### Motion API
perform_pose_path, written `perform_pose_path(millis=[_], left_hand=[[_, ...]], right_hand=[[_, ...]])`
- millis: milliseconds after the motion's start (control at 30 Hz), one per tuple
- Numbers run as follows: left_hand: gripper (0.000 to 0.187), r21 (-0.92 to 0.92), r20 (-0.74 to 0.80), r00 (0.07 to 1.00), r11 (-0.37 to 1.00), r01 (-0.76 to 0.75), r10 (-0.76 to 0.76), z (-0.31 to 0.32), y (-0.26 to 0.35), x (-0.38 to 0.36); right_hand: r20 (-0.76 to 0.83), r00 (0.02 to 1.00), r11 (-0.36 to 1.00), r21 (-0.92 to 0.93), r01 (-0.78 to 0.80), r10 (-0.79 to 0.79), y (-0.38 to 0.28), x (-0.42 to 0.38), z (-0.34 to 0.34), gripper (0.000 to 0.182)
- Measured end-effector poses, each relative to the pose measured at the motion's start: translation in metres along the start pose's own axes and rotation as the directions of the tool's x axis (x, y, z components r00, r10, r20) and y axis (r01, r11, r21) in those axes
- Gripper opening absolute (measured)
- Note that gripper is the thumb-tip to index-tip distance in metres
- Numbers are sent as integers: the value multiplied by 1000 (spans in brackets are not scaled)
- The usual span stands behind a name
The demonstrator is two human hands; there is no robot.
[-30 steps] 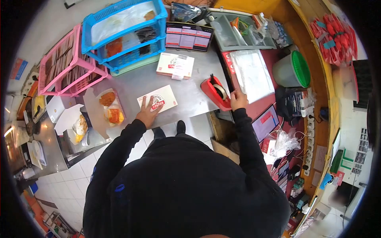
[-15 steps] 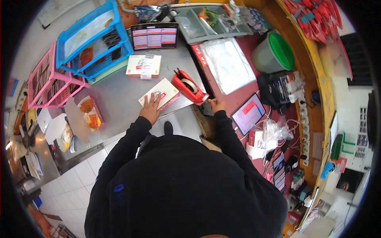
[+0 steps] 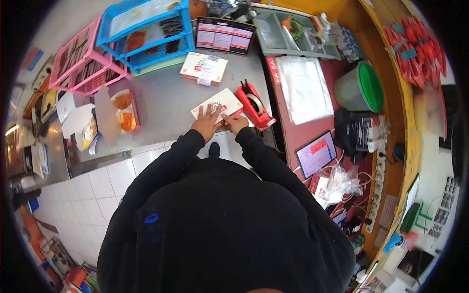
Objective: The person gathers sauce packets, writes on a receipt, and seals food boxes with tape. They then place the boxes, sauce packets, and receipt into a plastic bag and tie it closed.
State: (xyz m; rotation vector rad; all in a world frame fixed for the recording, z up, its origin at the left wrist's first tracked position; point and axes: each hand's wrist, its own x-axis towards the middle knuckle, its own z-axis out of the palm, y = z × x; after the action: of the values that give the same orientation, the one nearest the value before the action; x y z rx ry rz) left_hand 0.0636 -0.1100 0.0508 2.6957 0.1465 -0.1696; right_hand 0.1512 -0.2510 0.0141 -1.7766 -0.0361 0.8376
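The white box [image 3: 232,101] lies beneath the spread left hand [image 3: 206,125] — right hand [image 3: 236,123] at its edge, grip unclear.

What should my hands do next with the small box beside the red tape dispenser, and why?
Probably press the right fingertips along the near edge of the box while the left hand steadies its top: the right hand is already at that edge, by the tape dispenser. I can't tell whether it holds tape.

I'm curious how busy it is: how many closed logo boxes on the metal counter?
2: the front box, under the left hand; the rear box, a paper slip across its lid. Others may be hidden.
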Motion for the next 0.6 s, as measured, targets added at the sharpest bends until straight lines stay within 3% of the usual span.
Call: perform_pose_path(millis=[67, 100, 200, 300, 400, 433, 533, 567, 600], left_hand=[[55, 34, 20, 1000, 999, -14, 13, -6, -1, 4], [52, 49, 32, 999, 999, -21, 19, -10, -1, 5], [47, 64, 86, 994, 995, -72, 66, -13, -16, 7], [50, -24, 120, 981, 989, -148, 150, -15, -39, 9], [53, -19, 89, 964, 968, -251, 251, -16, -58, -18], [57, -51, 91, 959, 963, -263, 267, -14, -66, -27], [60, -48, -172, 983, 997, -66, 57, -15, -85, -65], [63, -129, -390, 921, 991, -48, -6, -18, -94, -77], [67, -436, -377, 885, 895, 92, -274, -2, -114, -86]], right_hand=[[4, 1000, 1000, -28, 3, -3, -2, 2, 0, 35], [-25, 994, 989, -108, 100, -103, 30, 19, -1, 35], [-101, 960, 799, -580, 155, -260, 47, 8, -13, 35], [-4, 930, 732, -618, 288, -369, 5, -16, -4, 37], [301, 673, 297, -724, 622, -676, -42, -36, 18, 42], [376, 795, 340, -755, 561, -476, -59, -46, 31, 60], [519, 759, 61, -808, 585, -393, -78, -45, 72, 95], [534, 813, 114, -815, 568, -233, -63, -22, 79, 112], [508, 818, 100, -830, 548, -269, -58, -5, 87, 105]])
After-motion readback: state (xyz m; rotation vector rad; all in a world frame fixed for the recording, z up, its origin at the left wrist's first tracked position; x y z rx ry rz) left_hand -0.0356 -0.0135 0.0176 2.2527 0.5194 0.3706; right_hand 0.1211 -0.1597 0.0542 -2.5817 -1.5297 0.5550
